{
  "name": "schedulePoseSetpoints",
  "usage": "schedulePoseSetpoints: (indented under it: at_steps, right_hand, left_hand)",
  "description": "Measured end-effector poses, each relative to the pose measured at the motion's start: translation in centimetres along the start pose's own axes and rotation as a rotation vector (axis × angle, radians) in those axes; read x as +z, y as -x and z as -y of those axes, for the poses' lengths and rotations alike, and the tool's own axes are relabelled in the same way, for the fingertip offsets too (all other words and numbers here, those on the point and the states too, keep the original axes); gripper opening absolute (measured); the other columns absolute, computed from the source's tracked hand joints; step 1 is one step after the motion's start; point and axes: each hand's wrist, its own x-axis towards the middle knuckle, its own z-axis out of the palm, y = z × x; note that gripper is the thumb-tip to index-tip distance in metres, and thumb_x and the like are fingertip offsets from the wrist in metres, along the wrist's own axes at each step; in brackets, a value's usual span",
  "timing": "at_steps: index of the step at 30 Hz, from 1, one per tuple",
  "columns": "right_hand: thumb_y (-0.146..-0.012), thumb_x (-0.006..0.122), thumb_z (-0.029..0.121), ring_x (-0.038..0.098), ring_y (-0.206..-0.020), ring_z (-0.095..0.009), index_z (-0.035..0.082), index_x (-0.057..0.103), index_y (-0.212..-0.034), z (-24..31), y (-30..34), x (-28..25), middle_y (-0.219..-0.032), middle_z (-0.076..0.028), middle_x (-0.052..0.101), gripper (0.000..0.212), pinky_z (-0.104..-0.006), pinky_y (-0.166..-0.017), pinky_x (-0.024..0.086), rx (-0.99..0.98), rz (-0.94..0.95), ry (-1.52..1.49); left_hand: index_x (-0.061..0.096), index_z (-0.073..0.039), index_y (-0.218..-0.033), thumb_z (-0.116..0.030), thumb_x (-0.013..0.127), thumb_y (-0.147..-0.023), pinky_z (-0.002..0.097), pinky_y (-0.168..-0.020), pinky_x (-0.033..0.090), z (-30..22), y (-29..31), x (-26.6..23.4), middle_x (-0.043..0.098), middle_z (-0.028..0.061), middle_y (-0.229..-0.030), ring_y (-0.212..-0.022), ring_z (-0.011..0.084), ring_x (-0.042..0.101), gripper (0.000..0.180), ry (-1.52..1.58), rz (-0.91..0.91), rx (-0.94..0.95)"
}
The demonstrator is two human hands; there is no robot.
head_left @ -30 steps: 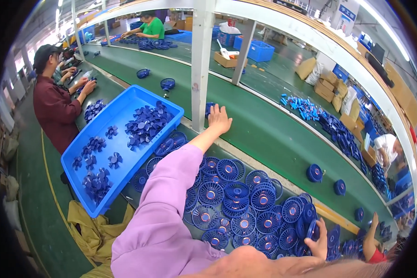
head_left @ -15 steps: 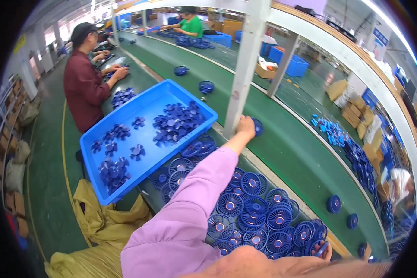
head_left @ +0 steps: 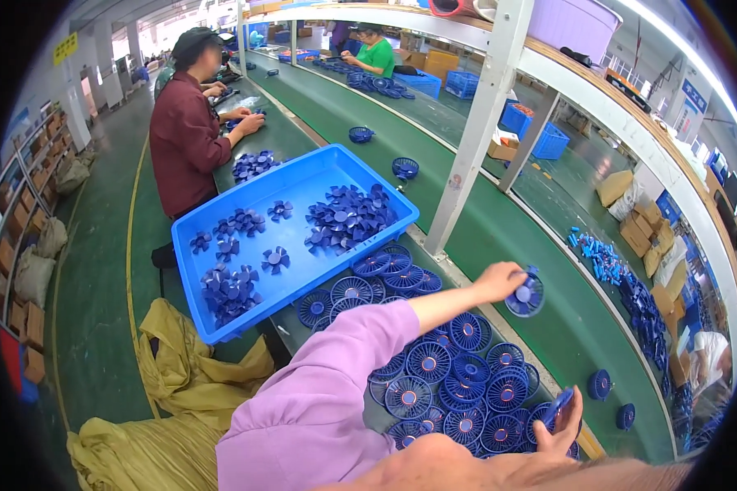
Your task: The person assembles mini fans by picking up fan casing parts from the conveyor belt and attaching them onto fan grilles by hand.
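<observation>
My left hand [head_left: 499, 282], at the end of a purple sleeve, reaches over the green conveyor belt. Its fingers are closed on a round blue fan housing [head_left: 529, 299] with blades visible inside. Nearer to me, my right hand [head_left: 558, 438] grips a blue fan grille [head_left: 559, 406], tilted nearly edge-on. Many spoked blue fan grilles [head_left: 469, 368] lie heaped on the bench below my left forearm and beside my right hand.
A blue tray [head_left: 190, 274] with loose fan blades [head_left: 348, 217] stands left of my arm. A white post [head_left: 477, 131] rises by the belt [head_left: 458, 204], which carries other fan housings [head_left: 404, 168]. A co-worker in maroon [head_left: 190, 139] works beyond the tray. Yellow cloth [head_left: 168, 364] lies at lower left.
My left hand has come nearer along the belt, lifting the fan housing. My right hand has risen into fuller view with its grille. The whole view has shifted.
</observation>
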Motion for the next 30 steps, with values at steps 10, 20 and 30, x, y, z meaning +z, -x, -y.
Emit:
schedulePoseSetpoints:
  at_steps: [10, 20, 30]
  right_hand:
    - [-0.056, 0.084, 0.013, 0.041, -0.131, -0.037, 0.000, 0.037, -0.141, 6.2, -3.1, 8.6, -0.141, -0.020, 0.042, 0.098, -0.0438, -0.110, 0.032, -0.365, -0.134, 0.477]
    - [-0.074, 0.069, 0.060, 0.037, -0.132, -0.041, -0.002, 0.031, -0.143, 2.1, -3.1, 9.6, -0.144, -0.025, 0.036, 0.101, -0.0478, -0.111, 0.028, -0.437, -0.008, 0.529]
    - [-0.089, 0.047, 0.029, 0.040, -0.129, -0.029, 0.001, 0.033, -0.141, 0.7, -3.2, 13.3, -0.139, -0.017, 0.040, 0.060, -0.0412, -0.109, 0.031, -0.134, -0.088, -0.107]
  left_hand:
    - [0.051, -0.006, -0.122, -0.037, 0.053, -0.098, 0.0297, -0.090, 0.049, -11.1, 12.5, 1.8, 0.060, 0.0044, -0.112, -0.104, 0.0120, 0.058, 0.039, 1.381, 0.379, -0.411]
    - [0.056, -0.014, -0.119, -0.036, 0.046, -0.101, 0.0309, -0.087, 0.051, -9.6, 14.7, 3.3, 0.061, 0.0013, -0.108, -0.097, 0.0113, 0.060, 0.030, 1.652, 0.341, -0.653]
    - [0.041, -0.003, -0.128, -0.023, 0.040, -0.102, 0.0315, -0.096, 0.040, -11.7, 16.7, 3.2, 0.050, 0.0116, -0.115, -0.107, 0.0202, 0.051, 0.033, 0.688, -0.105, -0.125]
